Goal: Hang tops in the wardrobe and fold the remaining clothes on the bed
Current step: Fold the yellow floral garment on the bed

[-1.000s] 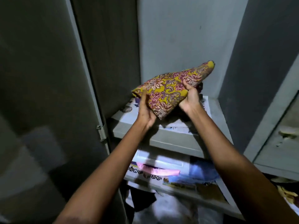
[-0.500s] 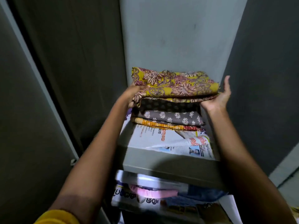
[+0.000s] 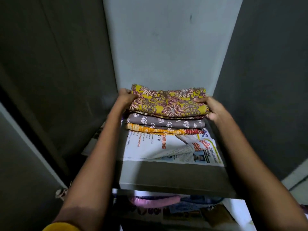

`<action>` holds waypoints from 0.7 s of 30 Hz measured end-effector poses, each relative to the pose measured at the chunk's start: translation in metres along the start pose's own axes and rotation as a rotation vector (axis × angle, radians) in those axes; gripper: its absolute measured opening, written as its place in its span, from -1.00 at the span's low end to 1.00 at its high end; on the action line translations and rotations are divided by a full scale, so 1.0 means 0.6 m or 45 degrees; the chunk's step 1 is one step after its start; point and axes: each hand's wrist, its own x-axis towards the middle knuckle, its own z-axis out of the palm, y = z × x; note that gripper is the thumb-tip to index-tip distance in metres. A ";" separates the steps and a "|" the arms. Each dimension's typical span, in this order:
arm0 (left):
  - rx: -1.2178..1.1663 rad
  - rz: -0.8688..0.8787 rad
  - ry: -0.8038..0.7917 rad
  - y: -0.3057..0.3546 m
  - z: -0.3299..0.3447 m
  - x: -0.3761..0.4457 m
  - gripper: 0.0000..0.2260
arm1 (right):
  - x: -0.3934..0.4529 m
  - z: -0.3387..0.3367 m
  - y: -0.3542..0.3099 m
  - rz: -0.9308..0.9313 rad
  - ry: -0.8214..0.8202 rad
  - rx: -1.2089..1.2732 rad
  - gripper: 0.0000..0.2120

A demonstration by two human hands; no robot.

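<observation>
A folded yellow floral cloth (image 3: 168,101) lies on top of a stack on a grey wardrobe shelf (image 3: 173,178). Under it are a folded brown cloth with white leaf print (image 3: 165,122) and a folded orange and red cloth (image 3: 160,130). My left hand (image 3: 125,96) grips the yellow cloth's left edge. At the right end, my right hand (image 3: 210,107) holds it with the thumb on top and the fingers curled under the edge. Both arms reach straight into the wardrobe.
Newspaper (image 3: 171,147) lines the shelf under the stack. A lower shelf holds a pink garment (image 3: 155,200), blue cloth (image 3: 195,203) and more newspaper. Grey wardrobe side walls (image 3: 55,77) and a door (image 3: 18,164) close in left and right; the back wall (image 3: 166,47) is bare.
One second ago I held the yellow cloth tilted in the air above the shelf. It now lies flat on the stack, and my right hand has closed over its right edge.
</observation>
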 end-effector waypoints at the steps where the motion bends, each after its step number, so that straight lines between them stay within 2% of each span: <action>1: 0.081 -0.028 0.001 -0.011 0.000 0.006 -0.78 | 0.000 0.001 0.007 0.054 -0.006 -0.037 -0.76; 5: 0.196 -0.104 0.001 -0.048 -0.006 0.002 -0.75 | -0.004 -0.011 0.024 0.143 0.025 -0.158 -0.79; 7: 0.579 -0.102 0.074 -0.041 -0.012 -0.006 -0.63 | -0.007 -0.014 0.008 0.068 0.146 -0.487 -0.73; 9: 0.960 0.054 0.269 -0.008 -0.013 -0.009 -0.60 | 0.001 -0.008 -0.022 -0.142 0.427 -0.966 -0.65; 11: 0.931 0.373 0.329 0.036 0.001 -0.002 -0.68 | 0.006 0.028 -0.055 -0.527 0.682 -1.245 -0.55; 12: 0.851 0.540 0.248 0.055 0.016 0.000 -0.67 | 0.009 0.054 -0.063 -0.715 0.668 -1.269 -0.54; 14: 0.792 0.740 -0.079 0.060 0.052 0.001 -0.62 | 0.016 0.108 -0.047 -0.841 0.360 -1.335 -0.57; 16: 1.093 0.648 -0.372 0.019 0.088 -0.004 -0.59 | 0.035 0.133 0.022 -0.655 -0.014 -1.667 -0.56; 17: 1.263 0.556 -0.445 -0.008 0.097 -0.007 -0.58 | 0.042 0.133 0.058 -0.528 -0.118 -1.918 -0.54; 19: 1.341 0.408 -0.405 -0.042 0.099 -0.007 -0.54 | 0.050 0.128 0.091 -0.422 -0.146 -2.228 -0.51; 21: 1.308 0.304 -0.334 -0.042 0.094 -0.006 -0.47 | 0.052 0.126 0.083 -0.405 -0.105 -2.305 -0.48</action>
